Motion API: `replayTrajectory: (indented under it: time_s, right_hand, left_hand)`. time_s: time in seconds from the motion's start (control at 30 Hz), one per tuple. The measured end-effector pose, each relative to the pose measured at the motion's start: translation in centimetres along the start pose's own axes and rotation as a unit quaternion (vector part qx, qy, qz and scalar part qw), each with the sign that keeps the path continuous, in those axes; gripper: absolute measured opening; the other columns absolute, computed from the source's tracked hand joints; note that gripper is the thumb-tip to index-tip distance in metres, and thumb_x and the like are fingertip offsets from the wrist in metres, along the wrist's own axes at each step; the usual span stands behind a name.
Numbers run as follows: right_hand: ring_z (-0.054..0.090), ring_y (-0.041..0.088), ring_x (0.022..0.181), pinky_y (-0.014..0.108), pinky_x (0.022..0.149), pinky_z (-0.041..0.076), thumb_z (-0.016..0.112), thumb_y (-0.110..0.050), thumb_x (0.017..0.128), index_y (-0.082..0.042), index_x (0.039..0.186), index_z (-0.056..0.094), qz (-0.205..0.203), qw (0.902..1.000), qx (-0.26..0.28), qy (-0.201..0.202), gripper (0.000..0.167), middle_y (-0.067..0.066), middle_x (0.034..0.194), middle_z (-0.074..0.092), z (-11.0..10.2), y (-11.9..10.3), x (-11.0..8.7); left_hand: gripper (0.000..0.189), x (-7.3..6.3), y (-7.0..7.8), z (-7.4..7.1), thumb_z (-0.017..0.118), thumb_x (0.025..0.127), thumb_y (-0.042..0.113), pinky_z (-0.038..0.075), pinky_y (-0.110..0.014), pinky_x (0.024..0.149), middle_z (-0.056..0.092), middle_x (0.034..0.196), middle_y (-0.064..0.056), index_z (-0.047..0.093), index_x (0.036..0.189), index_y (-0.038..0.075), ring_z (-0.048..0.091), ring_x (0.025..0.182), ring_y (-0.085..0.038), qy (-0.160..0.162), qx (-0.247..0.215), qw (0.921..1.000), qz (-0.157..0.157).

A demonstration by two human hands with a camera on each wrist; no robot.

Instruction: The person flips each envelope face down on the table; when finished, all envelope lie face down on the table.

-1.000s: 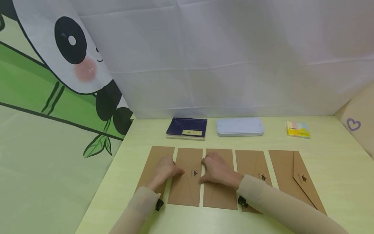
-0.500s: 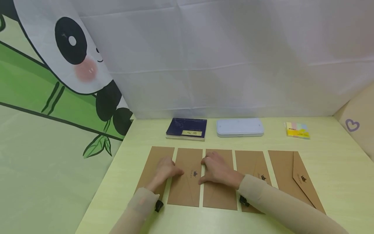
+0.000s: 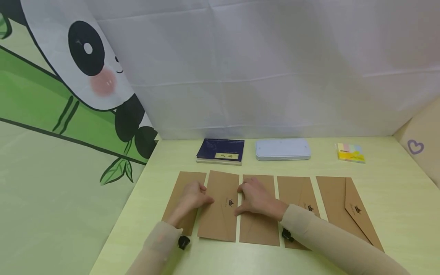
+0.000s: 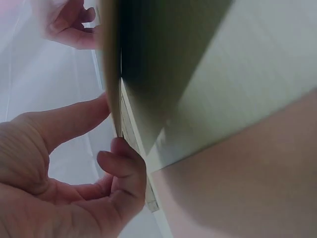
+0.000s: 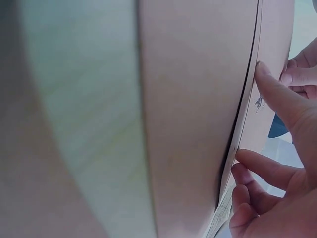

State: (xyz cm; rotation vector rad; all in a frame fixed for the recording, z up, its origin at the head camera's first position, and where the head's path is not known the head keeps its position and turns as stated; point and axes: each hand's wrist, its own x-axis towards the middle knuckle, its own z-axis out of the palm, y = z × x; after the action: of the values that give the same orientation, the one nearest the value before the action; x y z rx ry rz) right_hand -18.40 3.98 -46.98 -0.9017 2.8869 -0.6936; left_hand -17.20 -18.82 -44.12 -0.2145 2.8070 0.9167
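A row of brown paper envelopes lies across the table. My left hand (image 3: pixel 192 196) pinches the left edge of the second envelope from the left (image 3: pixel 218 221), which is slightly raised and has a small dark crown print. In the left wrist view, the thumb (image 4: pixel 81 116) is on one face and the fingertips are at the edge. My right hand (image 3: pixel 258 200) lies over the third envelope (image 3: pixel 258 233), its thumb and index finger spread apart along the second one's right edge. The leftmost envelope (image 3: pixel 177 194) is partly under my left hand and wrist.
Behind the row lie a dark blue notebook (image 3: pixel 220 149), a pale blue flat case (image 3: pixel 282 149) and a pack of sticky notes (image 3: pixel 350 152). My right forearm crosses the fourth envelope (image 3: pixel 292 187). The rightmost envelope (image 3: pixel 331 194) has a diagonal flap. A white cloth (image 3: pixel 261 76) hangs behind.
My left hand has shifted slightly left and now lifts the second envelope's left edge, which has tilted up a little. My right hand has hardly moved.
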Motion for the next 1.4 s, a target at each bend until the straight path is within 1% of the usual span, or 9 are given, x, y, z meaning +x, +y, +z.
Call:
replayTrajectory:
  time_s: [0.07, 0.23, 0.43, 0.67, 0.83, 0.97, 1.07, 1.3, 1.4]
  right_hand:
    - [0.046, 0.025, 0.087, 0.036, 0.078, 0.039, 0.089, -0.053, 0.051, -0.005, 0.100, 0.071, 0.002, 1.0000, 0.001, 0.000, 0.072, 0.003, 0.093, 0.059, 0.0, 0.1, 0.0]
    - [0.046, 0.024, 0.086, 0.035, 0.076, 0.039, 0.089, -0.054, 0.050, -0.005, 0.099, 0.072, 0.001, 1.0000, 0.002, 0.005, 0.071, 0.003, 0.093, 0.060, 0.2, 0.3, 0.0]
    - [0.045, 0.024, 0.085, 0.034, 0.074, 0.039, 0.091, -0.050, 0.049, -0.005, 0.099, 0.073, 0.000, 0.9999, 0.011, 0.003, 0.070, 0.003, 0.093, 0.059, 0.1, 0.4, 0.1]
    - [0.046, 0.023, 0.085, 0.035, 0.075, 0.039, 0.092, -0.049, 0.047, -0.005, 0.099, 0.073, -0.005, 0.9999, 0.009, 0.007, 0.071, 0.003, 0.090, 0.058, 0.2, 0.5, 0.1]
    - [0.047, 0.023, 0.086, 0.035, 0.076, 0.039, 0.091, -0.050, 0.049, -0.005, 0.101, 0.073, -0.004, 0.9999, 0.014, 0.008, 0.071, 0.004, 0.093, 0.060, 0.2, 0.5, 0.1]
    - [0.049, 0.022, 0.086, 0.034, 0.075, 0.040, 0.090, -0.051, 0.051, -0.006, 0.103, 0.073, -0.006, 0.9996, 0.024, 0.013, 0.071, 0.005, 0.094, 0.063, 0.0, 0.4, 0.1]
    - [0.052, 0.020, 0.086, 0.034, 0.076, 0.042, 0.090, -0.051, 0.051, -0.006, 0.105, 0.072, -0.012, 0.9993, 0.032, 0.017, 0.072, 0.005, 0.095, 0.065, -0.1, 0.2, 0.2]
    - [0.054, 0.019, 0.090, 0.033, 0.078, 0.043, 0.089, -0.050, 0.054, -0.007, 0.114, 0.069, -0.010, 0.9984, 0.052, 0.020, 0.077, 0.002, 0.099, 0.067, -0.3, -0.4, 0.1]
    - [0.055, 0.022, 0.092, 0.034, 0.079, 0.044, 0.087, -0.050, 0.059, -0.005, 0.123, 0.063, -0.003, 0.9968, 0.078, 0.014, 0.082, 0.004, 0.102, 0.066, -0.5, -0.8, -0.1]
  left_hand:
    - [0.045, 0.0, -0.3, 0.0, 0.089, 0.063, 0.014, 0.046, -0.032, 0.065, 0.056, 0.082, -0.006, 0.059, 0.093, 0.000, 0.053, 0.075, -0.020, -0.001, -0.020, 0.9998, 0.008]
    - [0.043, -0.2, -0.8, 0.2, 0.087, 0.062, 0.003, 0.044, -0.030, 0.062, 0.055, 0.079, -0.006, 0.059, 0.094, -0.002, 0.050, 0.070, -0.018, 0.003, -0.082, 0.9959, 0.038]
    - [0.041, -0.5, -1.2, 0.0, 0.082, 0.062, -0.009, 0.047, -0.029, 0.064, 0.056, 0.083, -0.009, 0.059, 0.096, -0.007, 0.054, 0.073, -0.019, 0.003, -0.174, 0.9825, 0.067]
    - [0.040, -1.1, -0.8, -0.8, 0.079, 0.067, -0.011, 0.050, -0.030, 0.068, 0.060, 0.089, -0.011, 0.062, 0.103, -0.007, 0.059, 0.077, -0.020, -0.012, -0.235, 0.9684, 0.081]
    - [0.041, -1.2, -0.7, -0.9, 0.076, 0.072, -0.010, 0.051, -0.032, 0.072, 0.062, 0.098, -0.016, 0.062, 0.110, -0.007, 0.061, 0.084, -0.025, -0.037, -0.286, 0.9533, 0.089]
    - [0.044, -1.2, -0.6, -0.9, 0.073, 0.076, -0.005, 0.052, -0.035, 0.076, 0.061, 0.106, -0.018, 0.059, 0.118, -0.005, 0.061, 0.092, -0.027, -0.056, -0.312, 0.9439, 0.091]
    - [0.043, -1.3, -0.5, -0.9, 0.070, 0.081, -0.003, 0.052, -0.037, 0.076, 0.060, 0.109, -0.019, 0.057, 0.122, -0.006, 0.062, 0.092, -0.027, -0.073, -0.331, 0.9360, 0.097]
    - [0.035, -1.4, 0.1, -0.7, 0.059, 0.093, 0.003, 0.052, -0.040, 0.078, 0.064, 0.105, -0.020, 0.054, 0.126, -0.007, 0.064, 0.090, -0.026, -0.121, -0.391, 0.9058, 0.109]
    - [0.034, -1.6, 0.4, -0.6, 0.054, 0.096, 0.008, 0.052, -0.040, 0.079, 0.064, 0.107, -0.020, 0.054, 0.128, -0.004, 0.064, 0.094, -0.029, -0.136, -0.403, 0.8986, 0.109]
